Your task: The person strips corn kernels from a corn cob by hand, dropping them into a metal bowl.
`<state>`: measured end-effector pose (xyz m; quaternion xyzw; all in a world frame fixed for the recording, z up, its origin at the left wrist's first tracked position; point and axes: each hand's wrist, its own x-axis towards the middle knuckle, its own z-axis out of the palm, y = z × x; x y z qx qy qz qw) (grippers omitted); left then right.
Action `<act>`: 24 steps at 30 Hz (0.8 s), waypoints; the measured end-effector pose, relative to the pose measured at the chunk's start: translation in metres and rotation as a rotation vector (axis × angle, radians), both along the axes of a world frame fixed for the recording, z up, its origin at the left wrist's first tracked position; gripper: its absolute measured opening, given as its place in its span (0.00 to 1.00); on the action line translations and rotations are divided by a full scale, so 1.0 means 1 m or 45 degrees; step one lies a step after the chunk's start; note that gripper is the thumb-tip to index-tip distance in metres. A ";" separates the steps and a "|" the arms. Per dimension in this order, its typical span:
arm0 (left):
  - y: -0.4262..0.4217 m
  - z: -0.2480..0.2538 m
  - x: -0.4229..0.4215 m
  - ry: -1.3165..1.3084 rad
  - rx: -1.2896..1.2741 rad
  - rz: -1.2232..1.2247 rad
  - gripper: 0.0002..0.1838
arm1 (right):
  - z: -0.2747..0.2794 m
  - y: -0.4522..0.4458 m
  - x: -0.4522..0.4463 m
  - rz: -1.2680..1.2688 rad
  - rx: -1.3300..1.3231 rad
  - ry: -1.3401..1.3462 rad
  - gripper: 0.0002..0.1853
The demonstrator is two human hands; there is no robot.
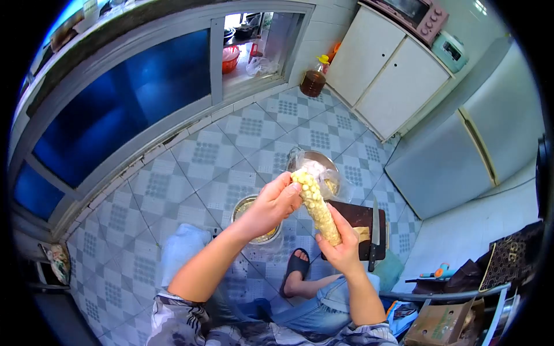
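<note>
A pale yellow corn cob (pixel 318 209) is held up in front of me, tilted, its upper end still full of plump kernels and its lower part stripped-looking. My right hand (pixel 341 243) is closed round the lower end. At the upper end my left hand (pixel 277 202) grips the cob with thumb and fingers pressed on the kernels. Below my left forearm, partly hidden, stands a metal bowl (pixel 273 235) with yellowish bits inside. Behind the cob is a metal pot (pixel 321 156) with a clear plastic bag (pixel 341 187) in it.
A kitchen knife (pixel 375 233) lies on a dark cutting board (pixel 353 214) at the right. An oil jug (pixel 314 82) stands by the white cabinet (pixel 386 75). The fridge (pixel 444 155) is to the right; a rack with a cardboard box (pixel 435 324) is at lower right.
</note>
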<state>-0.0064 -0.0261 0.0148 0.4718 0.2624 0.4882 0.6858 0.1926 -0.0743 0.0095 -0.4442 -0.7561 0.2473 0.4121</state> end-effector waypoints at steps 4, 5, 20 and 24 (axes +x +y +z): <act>0.004 -0.012 -0.002 0.190 0.139 0.135 0.10 | -0.003 0.007 0.000 -0.038 0.196 -0.231 0.33; 0.004 -0.013 -0.003 0.178 0.135 0.147 0.10 | -0.004 0.008 -0.002 -0.042 0.222 -0.252 0.33; 0.004 0.001 -0.024 -0.151 -0.368 -0.193 0.14 | 0.000 0.004 -0.004 -0.029 0.152 -0.222 0.34; 0.002 0.000 -0.021 -0.096 -0.218 -0.147 0.14 | -0.001 0.003 -0.002 -0.018 0.175 -0.226 0.33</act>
